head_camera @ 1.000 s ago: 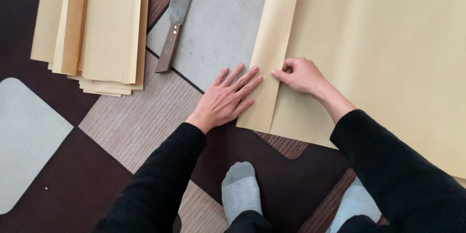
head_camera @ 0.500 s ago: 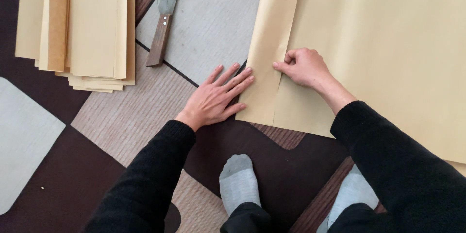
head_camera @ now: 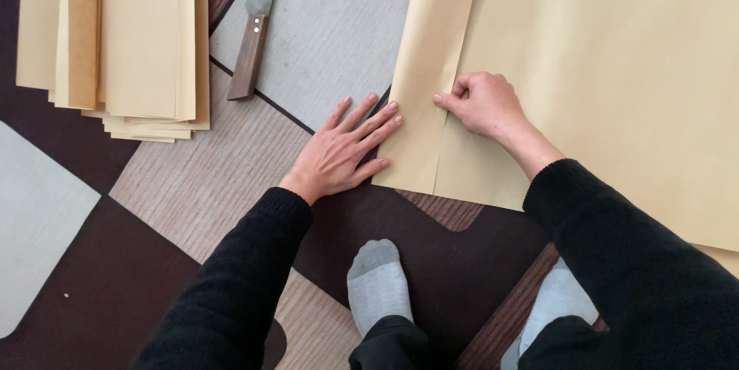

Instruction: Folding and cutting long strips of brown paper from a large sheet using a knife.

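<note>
Floor: one folded sheet [head_camera: 600,70], two hands, left hand [head_camera: 342,150], right hand [head_camera: 481,104].

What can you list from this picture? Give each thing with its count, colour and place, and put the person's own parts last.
Large paper sheet: one, tan, right side, its left edge folded over into a strip.
Stack of folded paper strips: one stack, tan, upper left.
Knife: one, grey blade and brown wooden handle, top centre.
Floor covering: patchwork of grey, beige and dark brown.
Socked feet: two, grey, bottom centre.
Left hand: flat, fingers on the folded strip's edge.
Right hand: curled, pressing the fold's inner edge.
</note>
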